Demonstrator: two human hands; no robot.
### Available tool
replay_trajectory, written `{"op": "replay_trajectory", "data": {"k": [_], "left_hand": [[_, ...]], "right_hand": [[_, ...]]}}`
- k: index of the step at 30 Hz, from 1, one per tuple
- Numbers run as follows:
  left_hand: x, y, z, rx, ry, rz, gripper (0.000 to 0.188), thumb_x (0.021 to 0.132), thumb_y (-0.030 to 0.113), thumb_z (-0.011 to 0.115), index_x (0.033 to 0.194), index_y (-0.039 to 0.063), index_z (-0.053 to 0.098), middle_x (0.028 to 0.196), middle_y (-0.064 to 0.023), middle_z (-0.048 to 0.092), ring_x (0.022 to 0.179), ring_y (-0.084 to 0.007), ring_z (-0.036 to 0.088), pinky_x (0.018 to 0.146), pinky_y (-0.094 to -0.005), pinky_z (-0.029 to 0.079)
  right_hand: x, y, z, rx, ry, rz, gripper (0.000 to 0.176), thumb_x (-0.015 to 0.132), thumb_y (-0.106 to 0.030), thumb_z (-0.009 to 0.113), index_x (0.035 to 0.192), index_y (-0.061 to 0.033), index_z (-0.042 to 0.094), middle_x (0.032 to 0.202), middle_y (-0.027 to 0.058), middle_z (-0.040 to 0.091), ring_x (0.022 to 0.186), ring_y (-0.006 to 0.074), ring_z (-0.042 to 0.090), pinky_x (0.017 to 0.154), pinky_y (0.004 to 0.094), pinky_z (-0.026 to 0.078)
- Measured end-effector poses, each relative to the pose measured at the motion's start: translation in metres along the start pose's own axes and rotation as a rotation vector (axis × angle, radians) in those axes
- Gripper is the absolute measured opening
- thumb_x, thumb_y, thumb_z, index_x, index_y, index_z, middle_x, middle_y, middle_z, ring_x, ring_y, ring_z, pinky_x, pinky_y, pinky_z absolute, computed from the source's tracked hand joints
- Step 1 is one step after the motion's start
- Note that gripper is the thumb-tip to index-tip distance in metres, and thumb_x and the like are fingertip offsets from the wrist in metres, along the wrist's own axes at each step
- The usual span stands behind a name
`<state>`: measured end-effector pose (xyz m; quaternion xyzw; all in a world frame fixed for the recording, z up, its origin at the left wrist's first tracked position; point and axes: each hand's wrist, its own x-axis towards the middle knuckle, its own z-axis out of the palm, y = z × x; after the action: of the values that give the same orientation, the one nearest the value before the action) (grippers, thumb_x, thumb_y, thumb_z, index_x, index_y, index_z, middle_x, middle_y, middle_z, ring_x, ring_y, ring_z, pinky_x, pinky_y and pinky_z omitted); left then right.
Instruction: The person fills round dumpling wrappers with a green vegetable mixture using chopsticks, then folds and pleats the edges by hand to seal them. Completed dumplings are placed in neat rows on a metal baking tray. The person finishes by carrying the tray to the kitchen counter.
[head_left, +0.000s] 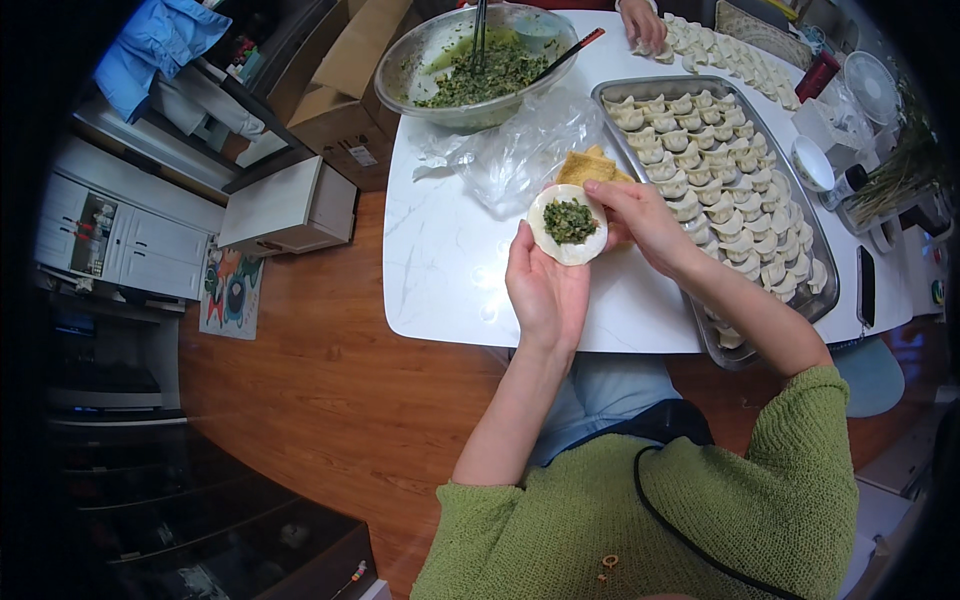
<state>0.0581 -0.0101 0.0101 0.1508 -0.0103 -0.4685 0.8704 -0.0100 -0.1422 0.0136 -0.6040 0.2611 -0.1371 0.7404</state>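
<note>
A round dumpling wrapper (551, 250) lies flat on the palm and fingers of my left hand (550, 289), with a mound of chopped green filling (570, 221) at its middle. My right hand (637, 217) pinches the wrapper's upper right edge between thumb and fingers; some of its fingers are hidden. Behind the wrapper lie yellowish-brown square pieces of food (589, 166). To the right, a metal tray (827, 289) holds rows of folded dumplings (709, 172). A large bowl (390, 82) of green filling stands at the back left, with chopsticks (480, 34) and a red-tipped black utensil (574, 54) in it.
A crumpled clear plastic bag (517, 154) lies on the white table (442, 277). Across it, another person's hand (643, 28) touches more dumplings (735, 60). A small bowl (812, 163) and a phone (865, 285) are at the right. A cardboard box (337, 112) stands beyond the table's left side.
</note>
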Motion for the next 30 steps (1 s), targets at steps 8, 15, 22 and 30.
{"op": "replay_trajectory", "data": {"k": [8,15,22,30], "left_hand": [[0.001,-0.005,0.001,-0.056,0.0,-0.057,0.049,0.102,0.024,0.024,0.144,-0.002,0.032,0.146,-0.0133,0.039,0.136,-0.0258,0.037,0.116,-0.0421,0.027],[-0.012,-0.003,-0.007,0.312,0.048,0.035,0.048,0.103,0.02,0.031,0.148,0.002,0.029,0.142,-0.0151,0.043,0.133,-0.023,0.042,0.111,-0.0374,0.033],[-0.031,0.014,-0.035,1.679,-0.208,0.79,0.044,0.084,-0.005,0.064,0.126,0.003,0.055,0.096,-0.0096,0.064,0.085,-0.0216,0.064,0.073,-0.0291,0.051],[-0.017,0.033,-0.011,1.873,-0.455,1.01,0.017,0.072,0.005,0.076,0.087,0.005,0.068,0.087,-0.0072,0.061,0.087,-0.025,0.059,0.075,-0.035,0.045]], "right_hand": [[-0.013,-0.003,0.006,0.074,0.039,-0.018,0.033,0.095,-0.033,0.06,0.098,-0.0006,0.069,0.086,0.0018,0.068,0.069,0.0052,0.062,0.061,0.0193,0.049],[-0.013,0.0,-0.006,0.249,-0.036,0.083,0.038,0.098,-0.029,0.053,0.115,0.0041,0.06,0.101,0.0111,0.069,0.087,0.0155,0.069,0.067,0.0275,0.06],[-0.016,0.004,-0.012,0.436,-0.126,0.199,0.042,0.1,-0.027,0.047,0.128,0.0046,0.047,0.12,0.0183,0.06,0.104,0.0225,0.066,0.078,0.0335,0.061],[-0.028,-0.004,-0.014,0.209,-0.227,0.2,0.052,0.098,-0.043,0.045,0.127,-0.0002,0.049,0.12,0.0154,0.06,0.101,0.0201,0.066,0.071,0.0302,0.061]]}}
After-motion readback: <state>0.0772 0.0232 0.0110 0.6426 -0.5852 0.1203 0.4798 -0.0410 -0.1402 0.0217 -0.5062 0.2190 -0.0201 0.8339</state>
